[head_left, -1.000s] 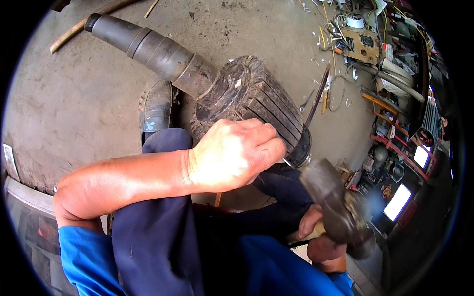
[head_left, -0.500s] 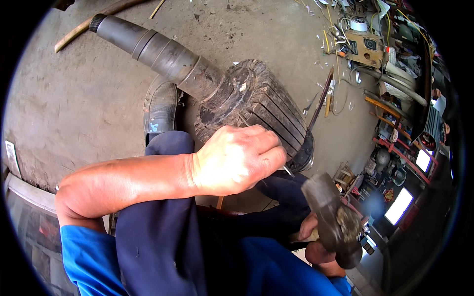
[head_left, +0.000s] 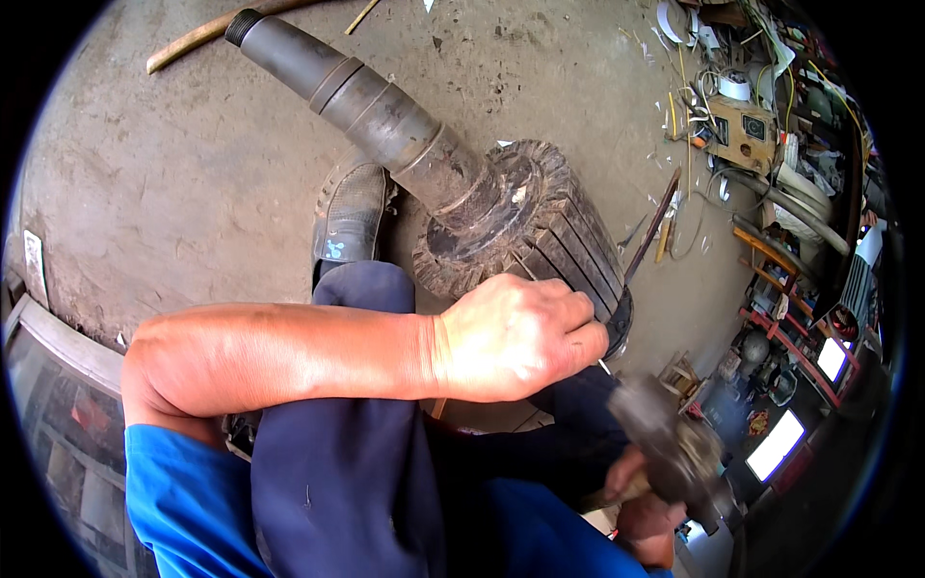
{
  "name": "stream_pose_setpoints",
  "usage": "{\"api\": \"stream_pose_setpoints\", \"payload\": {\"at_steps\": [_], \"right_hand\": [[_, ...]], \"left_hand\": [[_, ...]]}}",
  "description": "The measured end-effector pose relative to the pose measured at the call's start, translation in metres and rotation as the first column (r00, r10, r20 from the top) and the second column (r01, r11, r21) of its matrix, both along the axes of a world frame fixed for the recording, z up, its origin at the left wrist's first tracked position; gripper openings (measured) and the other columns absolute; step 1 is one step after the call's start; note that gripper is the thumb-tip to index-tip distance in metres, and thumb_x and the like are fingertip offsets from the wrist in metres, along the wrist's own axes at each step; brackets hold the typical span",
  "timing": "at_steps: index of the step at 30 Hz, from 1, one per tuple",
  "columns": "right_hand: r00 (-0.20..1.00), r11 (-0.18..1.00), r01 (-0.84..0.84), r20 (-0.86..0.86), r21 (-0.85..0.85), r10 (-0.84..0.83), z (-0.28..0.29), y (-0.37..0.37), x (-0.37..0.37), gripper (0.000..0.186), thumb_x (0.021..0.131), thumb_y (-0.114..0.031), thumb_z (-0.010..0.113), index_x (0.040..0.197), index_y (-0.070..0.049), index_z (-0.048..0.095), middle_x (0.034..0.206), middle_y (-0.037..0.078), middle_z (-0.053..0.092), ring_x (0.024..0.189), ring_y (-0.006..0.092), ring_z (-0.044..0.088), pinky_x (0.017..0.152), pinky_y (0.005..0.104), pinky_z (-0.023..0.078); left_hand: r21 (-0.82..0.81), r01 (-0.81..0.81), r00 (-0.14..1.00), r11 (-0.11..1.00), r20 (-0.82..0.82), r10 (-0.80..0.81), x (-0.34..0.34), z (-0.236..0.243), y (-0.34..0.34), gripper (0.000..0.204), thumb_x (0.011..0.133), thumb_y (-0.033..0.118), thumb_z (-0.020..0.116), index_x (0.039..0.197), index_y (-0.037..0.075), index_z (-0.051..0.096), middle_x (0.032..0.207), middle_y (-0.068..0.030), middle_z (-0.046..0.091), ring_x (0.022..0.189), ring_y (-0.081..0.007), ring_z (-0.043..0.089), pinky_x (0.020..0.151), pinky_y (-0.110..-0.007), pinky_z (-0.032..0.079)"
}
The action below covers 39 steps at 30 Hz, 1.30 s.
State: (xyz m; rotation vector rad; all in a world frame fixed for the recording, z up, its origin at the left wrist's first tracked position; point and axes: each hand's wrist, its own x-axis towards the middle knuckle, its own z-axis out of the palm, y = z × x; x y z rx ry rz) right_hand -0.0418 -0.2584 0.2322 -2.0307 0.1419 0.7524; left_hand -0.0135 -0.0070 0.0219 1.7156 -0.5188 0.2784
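Note:
In front of me lies a heavy motor rotor (head_left: 578, 231), a slotted dark cylinder with a long stepped steel shaft (head_left: 385, 120) pointing to the far left. My left hand (head_left: 520, 337) is closed around a thin metal rod (head_left: 604, 367), in front of the rotor's slots. One end of the rod shows above my fist near the slots, the other below my fingers. In my right hand (head_left: 641, 496), at the lower right, is a hammer (head_left: 665, 433), its head blurred and close to the rod's near end. Most of its handle is hidden.
My shoe (head_left: 349, 217) is beside the shaft. A wooden pole (head_left: 198, 40) lies at the far left, and a dark bar (head_left: 658, 217) rests right of the rotor. Cables, a cardboard box (head_left: 742, 130) and clutter line the right side.
The whole view has shifted, so things sit farther right and lower. The hammer head has come closer to the rod's near end. My left hand keeps its grip on the rod.

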Motion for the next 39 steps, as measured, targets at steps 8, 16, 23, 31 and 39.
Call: {"api": "stream_pose_setpoints", "payload": {"at_steps": [8,16,23,31,39], "right_hand": [[1.0,0.972,-0.02,-0.018,-0.232,0.016,-0.012,-0.015,-0.024,0.091,0.081,-0.093,0.05,0.089,-0.003,0.063,0.071,0.006,0.06,0.064,0.0175,0.06,0.058,0.0312,0.048],[0.974,0.973,-0.156,-0.189,-0.167,0.124,-0.001,-0.059,-0.028,0.064,0.071,-0.044,0.09,0.116,-0.004,0.069,0.103,0.013,0.076,0.097,0.0262,0.076,0.087,0.0414,0.061],[0.974,0.931,-0.22,-0.118,-0.291,0.193,-0.002,-0.031,-0.017,0.048,0.063,-0.036,0.086,0.096,-0.004,0.073,0.091,0.01,0.076,0.083,0.0257,0.077,0.081,0.039,0.061],[0.97,0.962,-0.212,-0.158,-0.171,0.186,0.003,-0.068,-0.034,0.039,0.071,-0.022,0.091,0.103,-0.008,0.074,0.087,0.004,0.077,0.076,0.0164,0.074,0.069,0.0309,0.058],[0.969,0.929,-0.231,-0.153,-0.289,0.193,-0.003,-0.029,-0.019,0.046,0.078,-0.05,0.073,0.094,-0.007,0.071,0.078,0.005,0.068,0.073,0.0187,0.068,0.067,0.0323,0.053]], "left_hand": [[-0.007,0.022,1.0,1.0,0.004,-0.022,0.003,-0.005,-0.003,0.021,0.078,0.013,0.069,0.097,0.005,0.066,0.098,-0.0069,0.068,0.085,-0.0259,0.07,0.063,-0.035,0.06],[-0.011,0.05,0.999,0.999,0.011,-0.05,0.002,-0.007,0.006,0.026,0.076,0.012,0.07,0.099,0.003,0.065,0.1,-0.0084,0.068,0.087,-0.0281,0.071,0.066,-0.036,0.061],[-0.035,0.022,0.999,0.999,0.042,-0.02,0.003,-0.006,0.001,0.021,0.076,0.005,0.074,0.094,0.002,0.066,0.099,-0.0098,0.069,0.083,-0.0278,0.072,0.064,-0.035,0.061],[-0.034,0.131,0.99,0.991,0.054,-0.129,0.004,-0.005,-0.008,0.018,0.081,0.011,0.069,0.095,0.001,0.065,0.102,-0.0101,0.069,0.088,-0.028,0.073,0.068,-0.036,0.062],[-0.022,0.111,0.993,0.994,0.041,-0.111,0.0,-0.007,-0.005,0.019,0.081,0.011,0.069,0.097,0.002,0.065,0.103,-0.0099,0.069,0.088,-0.0279,0.073,0.067,-0.035,0.062]]}}
